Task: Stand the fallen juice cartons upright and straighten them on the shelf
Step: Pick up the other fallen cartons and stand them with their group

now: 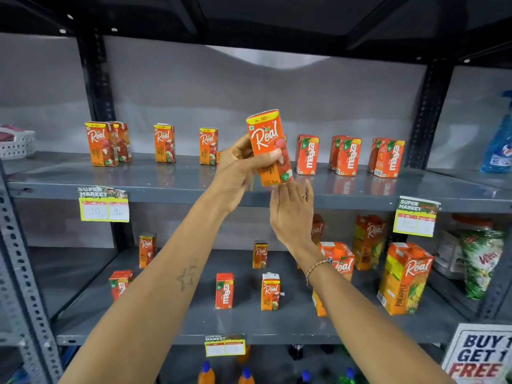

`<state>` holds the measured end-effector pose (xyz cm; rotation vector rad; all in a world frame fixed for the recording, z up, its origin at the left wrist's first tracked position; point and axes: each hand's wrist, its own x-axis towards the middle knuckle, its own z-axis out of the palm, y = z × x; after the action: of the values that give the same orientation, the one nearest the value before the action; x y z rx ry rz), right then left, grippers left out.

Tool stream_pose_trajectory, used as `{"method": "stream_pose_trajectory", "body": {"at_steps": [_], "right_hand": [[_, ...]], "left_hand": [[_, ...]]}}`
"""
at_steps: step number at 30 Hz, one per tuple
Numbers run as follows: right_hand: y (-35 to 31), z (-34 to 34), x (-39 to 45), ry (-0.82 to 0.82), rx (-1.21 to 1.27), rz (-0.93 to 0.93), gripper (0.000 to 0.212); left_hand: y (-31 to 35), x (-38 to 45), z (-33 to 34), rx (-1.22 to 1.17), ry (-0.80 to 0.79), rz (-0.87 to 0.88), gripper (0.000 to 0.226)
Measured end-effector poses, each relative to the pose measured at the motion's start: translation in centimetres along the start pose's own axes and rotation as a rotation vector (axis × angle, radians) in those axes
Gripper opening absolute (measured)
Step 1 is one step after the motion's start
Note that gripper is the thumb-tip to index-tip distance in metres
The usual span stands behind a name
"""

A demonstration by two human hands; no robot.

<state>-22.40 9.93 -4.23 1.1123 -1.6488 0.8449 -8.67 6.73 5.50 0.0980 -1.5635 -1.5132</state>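
My left hand (238, 169) grips a small orange Real juice carton (267, 139), held upright and slightly tilted above the front of the upper shelf (171, 192). My right hand (291, 214) is just below the carton's bottom, fingers apart, holding nothing. Other small Real cartons (164, 143) stand upright to the left on the same shelf, and orange Maaza cartons (347, 156) stand upright to the right. On the lower shelf (194, 320) more small cartons (270, 292) stand spaced apart.
Tall Real pineapple cartons (404, 278) stand at the lower shelf's right, next to a green packet (482, 261). A blue spray bottle (498, 139) is at the upper right, a white basket (16, 144) at the upper left. Price tags (104, 205) hang from shelf edges. Bottles stand below.
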Motion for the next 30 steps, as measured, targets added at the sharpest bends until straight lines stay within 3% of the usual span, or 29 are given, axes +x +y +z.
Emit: {"method": "stream_pose_trajectory", "body": {"at_steps": [5, 14, 19, 27, 30], "right_hand": [[-3.1, 1.3, 0.1, 0.062, 0.003, 0.029, 0.032], [-2.9, 2.9, -0.2, 0.242, 0.019, 0.026, 0.028], [-3.0, 3.3, -0.2, 0.306, 0.017, 0.034, 0.029], [-3.3, 3.6, -0.1, 0.321, 0.002, 0.026, 0.038], [-3.4, 3.6, 0.0, 0.327, -0.003, 0.026, 0.036]], "left_hand": [[0.8, 2.4, -5.5, 0.294, 0.159, 0.005, 0.067], [3.1, 7.9, -21.3, 0.826, 0.494, -0.096, 0.074], [2.5, 9.5, -25.1, 0.899, 0.483, -0.231, 0.074], [1.8, 11.0, -25.6, 0.964, 0.42, -0.287, 0.068], [2.3, 10.9, -24.7, 1.2, 0.484, -0.316, 0.062]]}}
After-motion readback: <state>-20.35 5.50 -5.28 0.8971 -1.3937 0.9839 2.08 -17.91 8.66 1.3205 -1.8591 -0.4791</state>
